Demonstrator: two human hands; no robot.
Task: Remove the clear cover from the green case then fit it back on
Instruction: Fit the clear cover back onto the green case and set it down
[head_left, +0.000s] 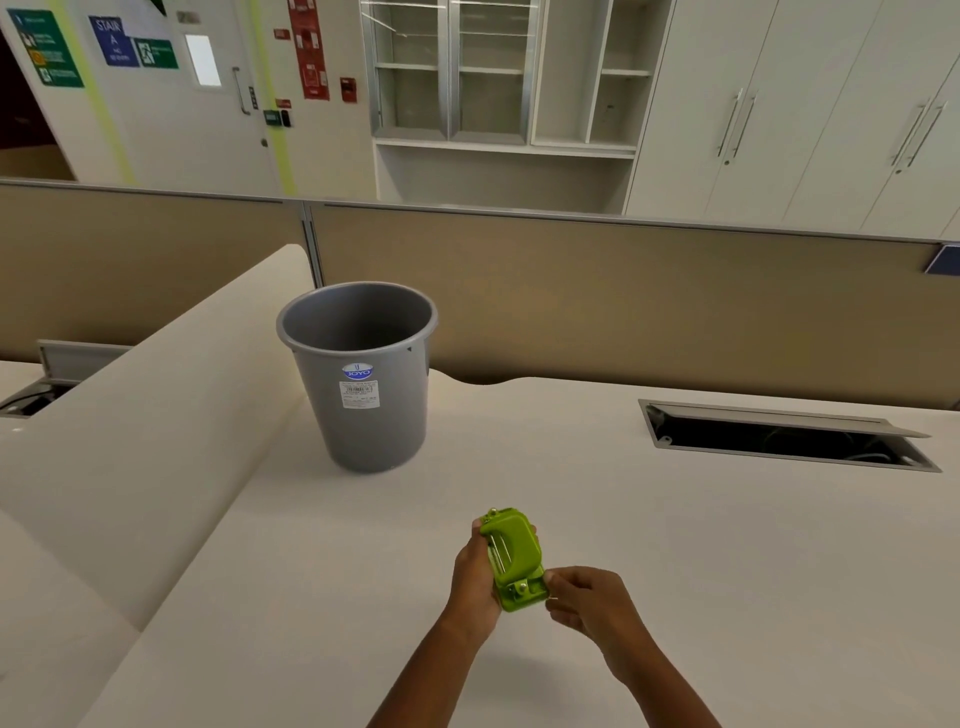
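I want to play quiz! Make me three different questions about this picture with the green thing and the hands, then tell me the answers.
1. True or false: the grey plastic waste bin lies tipped over on the cream desk.
2. Which hand cradles the bright green plastic case from underneath? A) left hand B) right hand C) neither
3. Fill in: the right hand's fingertips pinch the case's ____ end.

Key
1. False: it stands upright, away from the hands.
2. A: the left hand wraps its grip around the case, lifted above the desk.
3. Near (the end closest to the person).
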